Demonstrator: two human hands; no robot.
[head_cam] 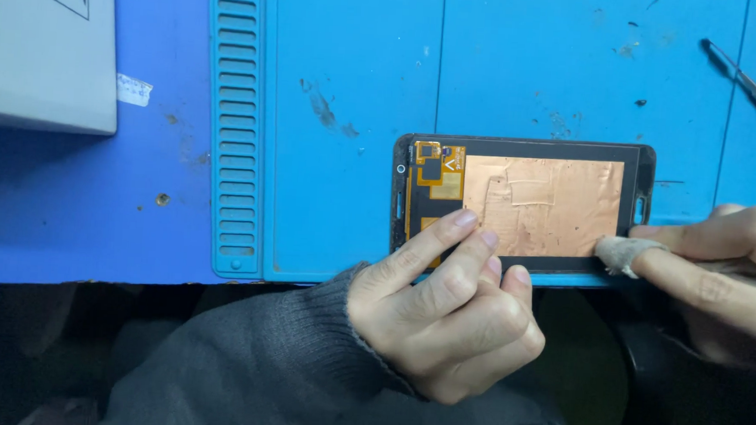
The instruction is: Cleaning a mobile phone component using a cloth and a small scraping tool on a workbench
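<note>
A phone screen assembly (534,199) lies face down near the front edge of a blue work mat (359,82), its back covered in copper foil with an orange flex part at the left end. My left hand (446,315) presses two fingertips on its lower left part. My right hand (720,265) pinches a small grey wad of cloth (619,254) against the assembly's lower right corner.
A grey box (42,44) stands at the back left on the darker blue table. A thin metal tool (751,85) lies at the back right. The mat has a ribbed strip (235,119) along its left side. My dark grey sleeve (266,370) crosses the table's front edge.
</note>
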